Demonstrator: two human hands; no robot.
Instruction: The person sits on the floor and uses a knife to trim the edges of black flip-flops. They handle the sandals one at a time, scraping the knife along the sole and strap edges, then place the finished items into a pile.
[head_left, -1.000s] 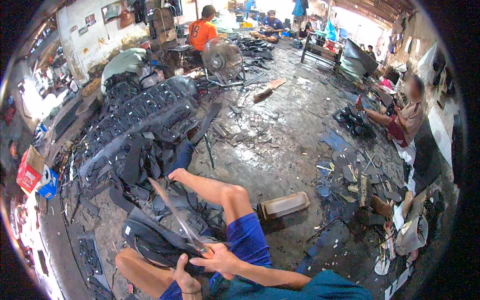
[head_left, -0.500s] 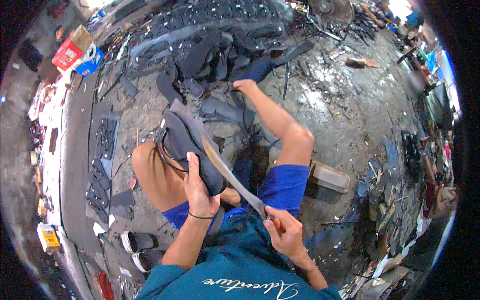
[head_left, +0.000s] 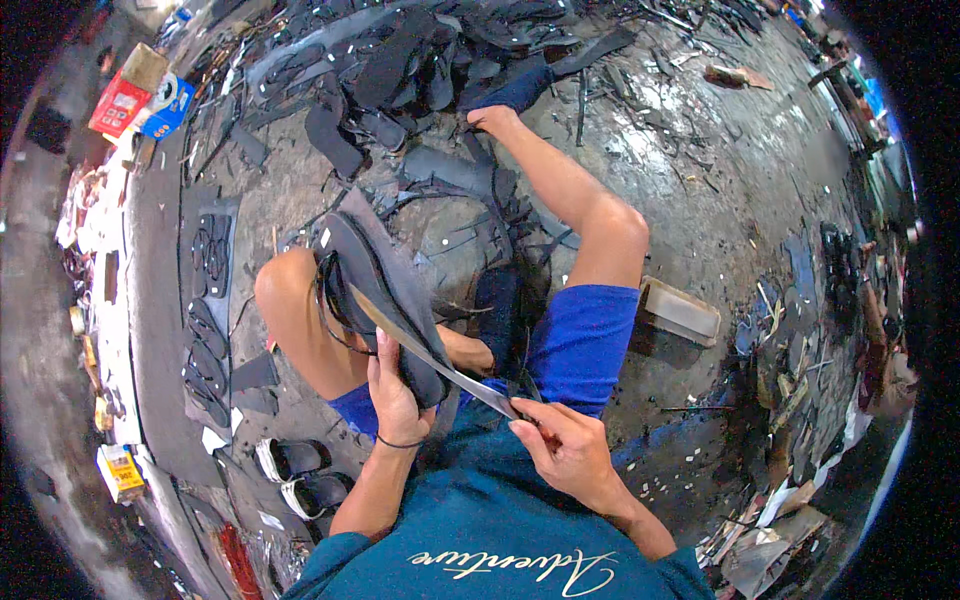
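Observation:
In my left hand (head_left: 402,405), a black strapped sandal (head_left: 352,250) is held from its near end, tilted over my lap with the thumb on top. Its straps loop out on the left. A dark grey sheet (head_left: 395,240) lies against its right side, extending past the sole's edge. My right hand (head_left: 565,440) is closed round the handle end of a long, slightly curved knife (head_left: 465,382). The blade slants up and left across the sandal's upper face, its tip near the straps. Most of the handle is hidden by my fingers.
Dark soles and scraps (head_left: 410,70) heap up beyond my feet. Several black sandals (head_left: 208,345) lie on the left floor. Slippers (head_left: 295,458) rest by my left elbow. A rectangular block (head_left: 680,312) sits beside my right knee. Red and blue boxes (head_left: 125,100) stand far left.
The knife has moved left and up, from beside the sandal's right edge to across its top. My right hand has shifted slightly up and left. My left hand keeps its hold.

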